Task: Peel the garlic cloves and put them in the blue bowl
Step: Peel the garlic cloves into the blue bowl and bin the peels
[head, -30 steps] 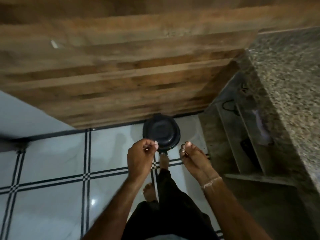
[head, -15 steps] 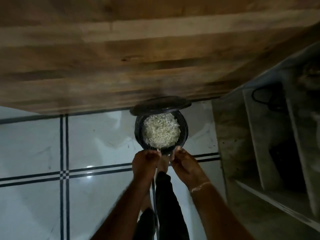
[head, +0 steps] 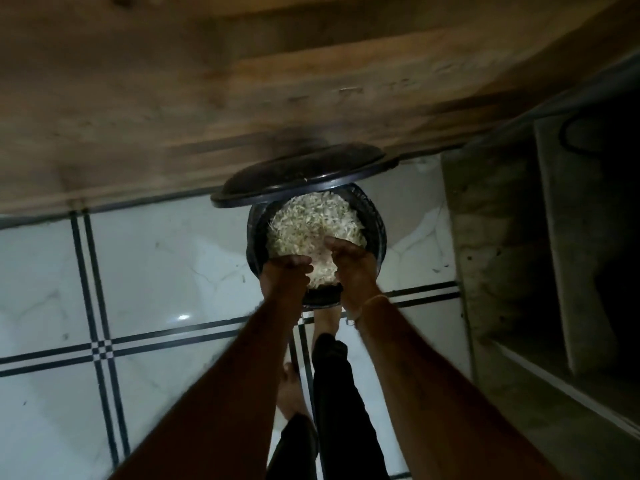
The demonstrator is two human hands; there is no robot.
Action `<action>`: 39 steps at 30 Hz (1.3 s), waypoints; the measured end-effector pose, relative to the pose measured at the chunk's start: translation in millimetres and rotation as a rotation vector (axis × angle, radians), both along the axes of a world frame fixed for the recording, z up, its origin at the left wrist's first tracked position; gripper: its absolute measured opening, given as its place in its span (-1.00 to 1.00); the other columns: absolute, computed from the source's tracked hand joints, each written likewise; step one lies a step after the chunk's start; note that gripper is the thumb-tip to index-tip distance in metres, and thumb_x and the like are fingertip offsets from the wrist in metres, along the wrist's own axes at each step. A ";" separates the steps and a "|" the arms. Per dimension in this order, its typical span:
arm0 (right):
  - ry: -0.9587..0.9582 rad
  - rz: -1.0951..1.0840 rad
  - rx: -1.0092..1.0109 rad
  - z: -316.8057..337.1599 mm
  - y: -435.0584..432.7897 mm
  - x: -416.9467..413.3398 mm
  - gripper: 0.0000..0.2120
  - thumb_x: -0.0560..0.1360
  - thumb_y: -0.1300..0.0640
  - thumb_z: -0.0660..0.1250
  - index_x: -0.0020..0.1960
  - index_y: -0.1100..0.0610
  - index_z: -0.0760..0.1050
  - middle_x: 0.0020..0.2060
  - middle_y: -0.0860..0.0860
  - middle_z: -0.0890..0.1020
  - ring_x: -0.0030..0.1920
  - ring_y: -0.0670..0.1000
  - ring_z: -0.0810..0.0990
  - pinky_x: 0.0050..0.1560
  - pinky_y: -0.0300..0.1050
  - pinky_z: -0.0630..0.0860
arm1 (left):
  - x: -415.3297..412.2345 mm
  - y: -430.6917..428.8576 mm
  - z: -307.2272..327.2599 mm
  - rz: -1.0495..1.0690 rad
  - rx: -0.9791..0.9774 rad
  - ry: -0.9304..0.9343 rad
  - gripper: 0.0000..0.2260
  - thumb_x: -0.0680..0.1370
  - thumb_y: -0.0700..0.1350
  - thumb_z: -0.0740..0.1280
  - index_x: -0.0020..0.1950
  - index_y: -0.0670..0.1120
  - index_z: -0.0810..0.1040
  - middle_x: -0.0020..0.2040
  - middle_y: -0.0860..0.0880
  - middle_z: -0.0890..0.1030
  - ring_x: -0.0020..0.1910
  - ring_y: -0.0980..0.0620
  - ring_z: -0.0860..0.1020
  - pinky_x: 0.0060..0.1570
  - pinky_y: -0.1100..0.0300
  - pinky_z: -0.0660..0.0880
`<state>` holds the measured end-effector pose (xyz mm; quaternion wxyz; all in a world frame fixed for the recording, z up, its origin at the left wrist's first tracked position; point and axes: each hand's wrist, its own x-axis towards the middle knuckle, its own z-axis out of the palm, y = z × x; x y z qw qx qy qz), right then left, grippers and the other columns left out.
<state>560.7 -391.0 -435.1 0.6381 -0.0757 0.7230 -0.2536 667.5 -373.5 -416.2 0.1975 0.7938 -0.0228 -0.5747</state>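
Reaching over the round black plastic bin of pale peelings, its lid newly raised at 12 o'clock, left hand and right hand seemingly discard skins; I cannot tell whether the fingers are clamped.

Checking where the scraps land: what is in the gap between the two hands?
In the head view, the gap between the left hand and the right hand shows only pale peelings piled in the open black bin below them.

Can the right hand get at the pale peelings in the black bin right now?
Probably yes: the lid stands tipped back, the bin is open, and the right hand hangs over the pale peelings.
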 end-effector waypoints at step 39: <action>0.918 -0.060 -0.572 491.2 374.0 -331.4 -0.63 0.72 -0.15 0.16 0.38 -0.03 0.56 0.27 -0.12 0.59 0.28 -0.11 0.55 0.29 -0.07 0.53 | -321.8 234.8 486.9 -1.436 -1.092 -0.131 -0.68 0.64 0.00 0.39 0.40 0.04 0.60 0.36 0.03 0.60 0.34 0.04 0.54 0.24 0.24 0.41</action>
